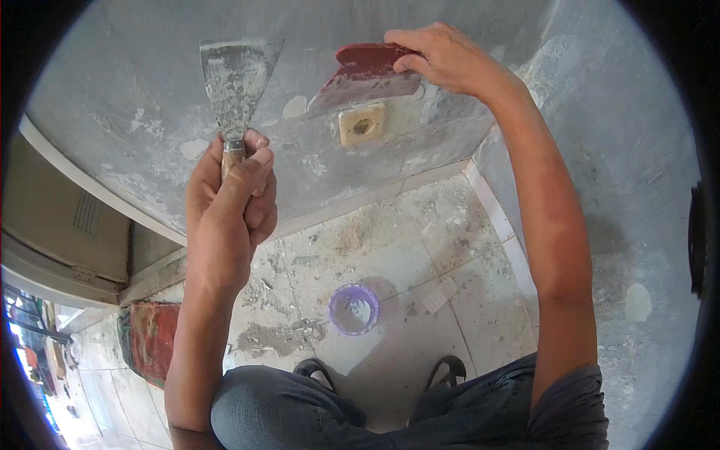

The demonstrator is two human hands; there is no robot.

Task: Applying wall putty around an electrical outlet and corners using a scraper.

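Note:
My left hand (234,191) is closed round the wooden handle of a putty knife (238,82), held upright with its blade up. Grey-white putty is smeared over that blade. Up at the wall, my right hand (450,60) grips a dark red plastic spreader (367,64) by its upper right end. The spreader's lower edge lies against or very close to the grey wall (300,45), just above a yellowed wall socket (362,124). Pale putty patches show on the wall around it.
A purple bowl (354,309) with white putty stands on the tiled floor (405,360), which is strewn with crumbs and flakes. My sandalled feet (446,371) are close behind it. To the left are a doorway edge and a red-green mat (154,337). Another wall (630,225) rises at right.

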